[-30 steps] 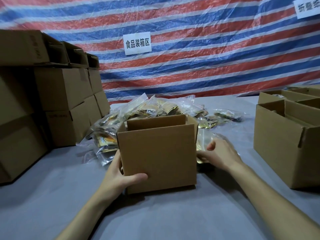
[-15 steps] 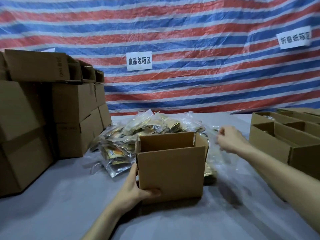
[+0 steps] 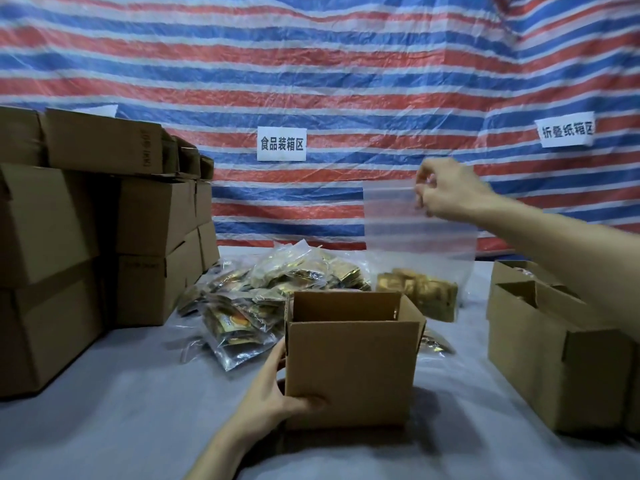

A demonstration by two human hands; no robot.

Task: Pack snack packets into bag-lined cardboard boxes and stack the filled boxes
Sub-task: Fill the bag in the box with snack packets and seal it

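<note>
The cardboard box [image 3: 351,368] is braced at its 8 o'clock corner by the left hand [image 3: 273,393], fingers curled round the edge, presumably against sliding. At the box's 1 o'clock the clear bag [image 3: 415,244] is pinched by the right hand [image 3: 446,192] at its top, snack packets [image 3: 415,296] sagging low.

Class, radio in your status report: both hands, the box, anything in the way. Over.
Left hand grips open brown cardboard box at lower corner. Right hand pinches clear plastic bag aloft beyond it. Nothing over box mouth.
</note>
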